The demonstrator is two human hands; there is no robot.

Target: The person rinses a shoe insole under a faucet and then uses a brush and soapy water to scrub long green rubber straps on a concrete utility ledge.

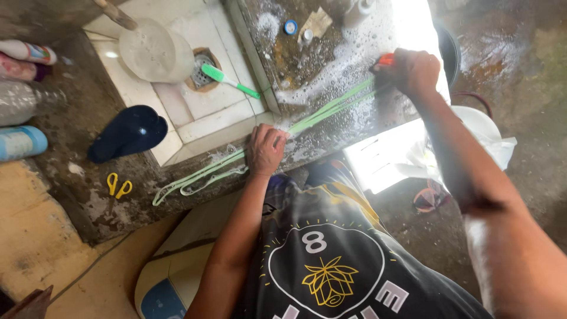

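Harsh daylight glare blown out at right; left dimmer, edges distorted.

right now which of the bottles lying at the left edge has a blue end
The lowest bottle, pale with a blue end, just left of the dark blue slipper. The clear bottle lies above it, and the top two are pink and white.
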